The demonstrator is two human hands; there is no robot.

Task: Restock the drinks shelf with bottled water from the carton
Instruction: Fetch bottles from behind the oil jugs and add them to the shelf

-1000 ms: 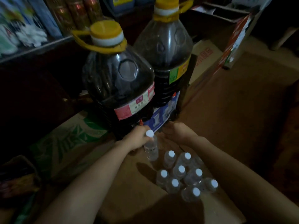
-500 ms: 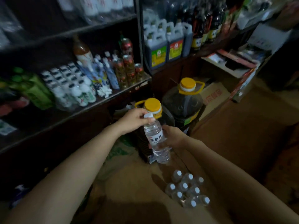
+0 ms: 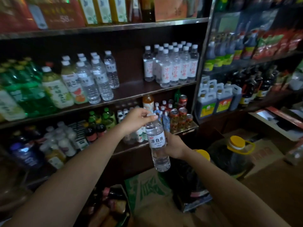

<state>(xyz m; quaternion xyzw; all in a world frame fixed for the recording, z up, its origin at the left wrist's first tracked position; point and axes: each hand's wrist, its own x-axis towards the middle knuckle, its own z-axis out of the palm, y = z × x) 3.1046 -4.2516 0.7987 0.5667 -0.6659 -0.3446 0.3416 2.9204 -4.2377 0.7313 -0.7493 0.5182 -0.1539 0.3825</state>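
The water bottle is in the air in front of the shelves, held by both hands, a little tilted. The left hand pinches the white cap from above with closed fingers. The right hand wraps around the far side of the body, near the label, so most of its fingers are hidden.

The risk I see is at the placing. The gap on the middle shelf, between the left water group and the right water group, is not wide, and both groups stand close together. If the bottle goes in tilted or too fast, it may knock a neighbour, and one falling bottle can push the others down. The cap hold alone is weak; I think the thin plastic body may slip if the right hand lets go early.

The bottle is clear, soft-looking plastic with ribs on the lower part and a smooth white paper label. The shelf board looks like dark wood with a metal front edge. Near right stands a big oil jug with a yellow cap.
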